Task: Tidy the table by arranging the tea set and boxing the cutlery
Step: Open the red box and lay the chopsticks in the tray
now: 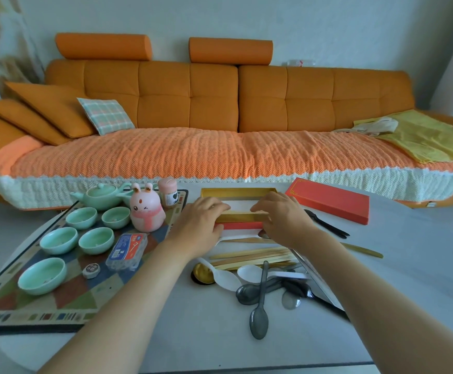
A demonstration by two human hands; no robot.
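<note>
Boxing cutlery | left hand (201, 221) and right hand (283, 217) reaching into box (236, 190), grip hidden | next, likely: gathering chopsticks (249, 256), laying lengthwise

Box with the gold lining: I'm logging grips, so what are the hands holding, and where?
The left hand and right hand seem to pinch pale chopsticks by opposite ends over the box; the contact itself is hidden.

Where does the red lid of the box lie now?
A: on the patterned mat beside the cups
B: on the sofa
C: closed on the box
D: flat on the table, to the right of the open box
D: the red lid lies flat on the white table, to the right of the open box, whose gold inside is uncovered.
</note>
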